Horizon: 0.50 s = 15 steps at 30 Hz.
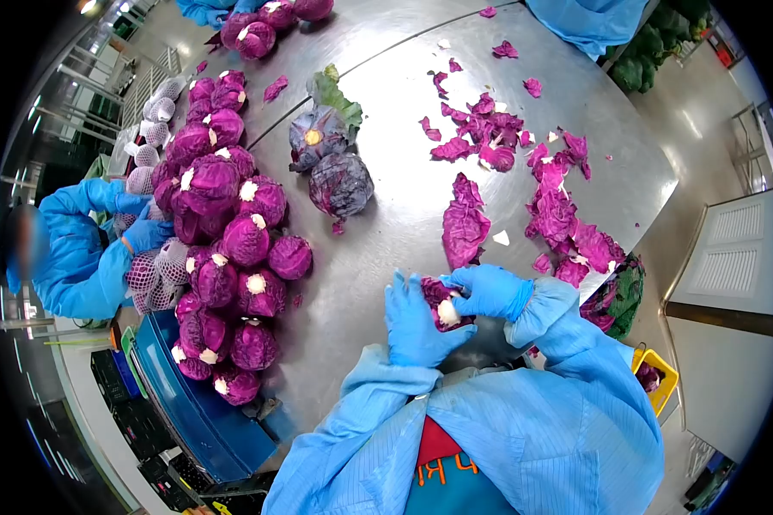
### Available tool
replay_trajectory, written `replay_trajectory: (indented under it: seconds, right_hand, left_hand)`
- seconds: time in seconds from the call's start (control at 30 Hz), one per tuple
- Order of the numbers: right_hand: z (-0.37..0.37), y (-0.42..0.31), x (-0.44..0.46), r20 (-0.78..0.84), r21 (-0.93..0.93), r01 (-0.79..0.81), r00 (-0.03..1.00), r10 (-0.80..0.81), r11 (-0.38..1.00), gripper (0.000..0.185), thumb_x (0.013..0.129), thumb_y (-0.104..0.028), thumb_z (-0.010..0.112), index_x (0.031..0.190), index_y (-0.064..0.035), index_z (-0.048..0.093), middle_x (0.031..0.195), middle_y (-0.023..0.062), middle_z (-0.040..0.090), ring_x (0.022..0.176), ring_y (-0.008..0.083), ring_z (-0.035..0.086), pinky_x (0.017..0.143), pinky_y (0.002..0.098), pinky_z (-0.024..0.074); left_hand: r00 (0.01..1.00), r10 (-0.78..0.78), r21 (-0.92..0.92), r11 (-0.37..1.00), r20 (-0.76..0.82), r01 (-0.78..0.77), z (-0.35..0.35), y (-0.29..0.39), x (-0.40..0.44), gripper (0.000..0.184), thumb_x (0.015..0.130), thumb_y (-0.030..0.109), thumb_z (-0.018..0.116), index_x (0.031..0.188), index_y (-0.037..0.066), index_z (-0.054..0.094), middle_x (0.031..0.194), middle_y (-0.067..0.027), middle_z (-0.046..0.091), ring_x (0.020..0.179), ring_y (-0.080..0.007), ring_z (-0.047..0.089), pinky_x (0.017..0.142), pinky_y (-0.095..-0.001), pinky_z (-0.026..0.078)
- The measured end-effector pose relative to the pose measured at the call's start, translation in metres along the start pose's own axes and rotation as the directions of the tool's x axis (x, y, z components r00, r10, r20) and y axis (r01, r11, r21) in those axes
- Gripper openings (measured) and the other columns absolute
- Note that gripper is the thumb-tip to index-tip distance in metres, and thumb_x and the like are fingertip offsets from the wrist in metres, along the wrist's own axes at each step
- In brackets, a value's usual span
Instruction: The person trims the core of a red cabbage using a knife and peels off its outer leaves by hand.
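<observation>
Near the front edge of the steel table (386,206), a red cabbage (436,296) with a white cut stem sits between my gloved hands. My left hand (416,322) is spread against its left side, thumb below it. My right hand (492,292) has its fingers bent onto the cabbage beside the stem; whether they grip a tool is hidden. A long purple leaf (465,225) lies just beyond the cabbage. Torn leaves (554,210) are strewn to the right. Two darker, untrimmed cabbages (341,184) rest further back, left of centre.
Many trimmed cabbages (210,184) are heaped on the left, with net-wrapped ones (143,270) beyond, where a co-worker in blue (73,249) has both hands. Other blue sleeves show at the far edge. A yellow crate (659,382) stands at lower right, a blue bin (193,403) at lower left.
</observation>
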State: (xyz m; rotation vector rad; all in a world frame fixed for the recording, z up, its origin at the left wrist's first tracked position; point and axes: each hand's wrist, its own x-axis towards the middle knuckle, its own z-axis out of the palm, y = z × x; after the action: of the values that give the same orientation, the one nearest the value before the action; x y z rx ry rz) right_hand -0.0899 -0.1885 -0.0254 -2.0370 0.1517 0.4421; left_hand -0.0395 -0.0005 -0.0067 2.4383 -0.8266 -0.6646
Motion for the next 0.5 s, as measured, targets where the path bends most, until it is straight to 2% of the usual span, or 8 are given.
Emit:
replay_trajectory:
  seconds: [0.07, 0.13, 0.23, 0.37, 0.4, 0.43, 0.47, 0.5]
  right_hand:
    - [-0.003, -0.021, -0.005, 0.012, -0.118, -0.075, 0.997, 0.077, 0.990, 0.042, 0.081, -0.038, 0.064, 0.111, -0.0092, 0.065, 0.092, 0.0176, 0.068, 0.086, 0.0341, 0.066, 0.077, 0.0420, 0.0514]
    - [0.005, -0.021, -0.004, -0.052, -0.205, -0.117, 0.993, 0.109, 0.972, 0.034, 0.079, -0.038, 0.062, 0.101, -0.0132, 0.067, 0.085, 0.0162, 0.067, 0.082, 0.0346, 0.066, 0.074, 0.0461, 0.0514]
    - [0.005, -0.021, 0.000, -0.070, -0.272, -0.184, 0.983, 0.171, 0.945, 0.037, 0.078, -0.035, 0.063, 0.109, -0.0163, 0.066, 0.091, 0.0129, 0.067, 0.082, 0.0327, 0.065, 0.072, 0.0419, 0.0520]
    - [-0.003, 0.037, -0.005, -0.488, -0.377, -0.242, 0.873, 0.030, 0.894, 0.026, 0.079, -0.034, 0.063, 0.100, -0.0183, 0.069, 0.088, 0.0121, 0.069, 0.078, 0.0339, 0.066, 0.070, 0.0442, 0.0534]
    - [-0.021, 0.058, -0.006, -0.495, -0.423, -0.442, 0.844, 0.207, 0.791, 0.024, 0.080, -0.033, 0.064, 0.098, -0.0181, 0.070, 0.086, 0.0128, 0.068, 0.076, 0.0350, 0.066, 0.070, 0.0446, 0.0534]
    - [-0.039, 0.072, -0.023, -0.485, -0.334, -0.452, 0.835, 0.261, 0.827, 0.024, 0.082, -0.034, 0.064, 0.098, -0.0175, 0.071, 0.087, 0.0126, 0.068, 0.078, 0.0346, 0.066, 0.070, 0.0441, 0.0536]
    - [-0.047, 0.090, -0.037, -0.582, -0.302, -0.473, 0.779, 0.233, 0.828, 0.027, 0.084, -0.037, 0.063, 0.101, -0.0183, 0.070, 0.089, 0.0128, 0.068, 0.082, 0.0343, 0.066, 0.073, 0.0426, 0.0538]
    - [-0.049, 0.108, -0.050, -0.717, -0.293, -0.523, 0.674, 0.177, 0.801, 0.029, 0.085, -0.032, 0.066, 0.111, -0.0181, 0.067, 0.098, 0.0120, 0.069, 0.087, 0.0318, 0.067, 0.076, 0.0397, 0.0538]
  left_hand:
    - [0.987, 0.136, 0.043, 0.990, -0.081, -0.133, 0.021, -0.012, 0.009, 0.115, 0.058, 0.047, 0.084, 0.143, -0.002, 0.025, 0.144, -0.0267, 0.033, 0.134, -0.0465, 0.031, 0.111, -0.0552, 0.027]
    - [0.991, 0.121, 0.011, 0.993, -0.065, -0.121, 0.017, -0.009, 0.012, 0.109, 0.056, 0.043, 0.087, 0.136, -0.006, 0.033, 0.134, -0.0268, 0.042, 0.127, -0.0435, 0.039, 0.107, -0.0521, 0.032]
    - [0.997, 0.072, 0.021, 0.997, -0.003, -0.072, 0.011, -0.003, 0.010, 0.110, 0.054, 0.040, 0.089, 0.136, -0.007, 0.034, 0.131, -0.0270, 0.045, 0.125, -0.0419, 0.042, 0.107, -0.0500, 0.034]
    - [0.977, 0.195, 0.087, 0.978, -0.084, -0.188, 0.009, -0.010, -0.004, 0.117, 0.053, 0.039, 0.090, 0.142, -0.005, 0.028, 0.134, -0.0266, 0.043, 0.127, -0.0408, 0.041, 0.109, -0.0474, 0.033]
    - [0.947, 0.272, 0.015, 0.962, -0.172, -0.273, 0.014, -0.022, -0.007, 0.119, 0.052, 0.036, 0.092, 0.144, -0.003, 0.026, 0.134, -0.0251, 0.041, 0.126, -0.0386, 0.042, 0.109, -0.0445, 0.034]
    - [0.945, 0.270, -0.073, 0.955, -0.187, -0.287, 0.013, -0.032, -0.008, 0.120, 0.053, 0.034, 0.093, 0.145, -0.003, 0.026, 0.135, -0.0245, 0.040, 0.126, -0.0379, 0.042, 0.109, -0.0439, 0.034]
    - [0.945, 0.257, -0.161, 0.943, -0.204, -0.291, 0.012, -0.042, -0.011, 0.120, 0.053, 0.033, 0.093, 0.145, -0.003, 0.025, 0.136, -0.0239, 0.039, 0.127, -0.0372, 0.042, 0.109, -0.0433, 0.034]
    - [0.950, 0.231, -0.252, 0.926, -0.211, -0.281, 0.013, -0.052, -0.017, 0.121, 0.053, 0.032, 0.093, 0.146, -0.002, 0.024, 0.137, -0.0234, 0.038, 0.127, -0.0365, 0.042, 0.109, -0.0427, 0.034]
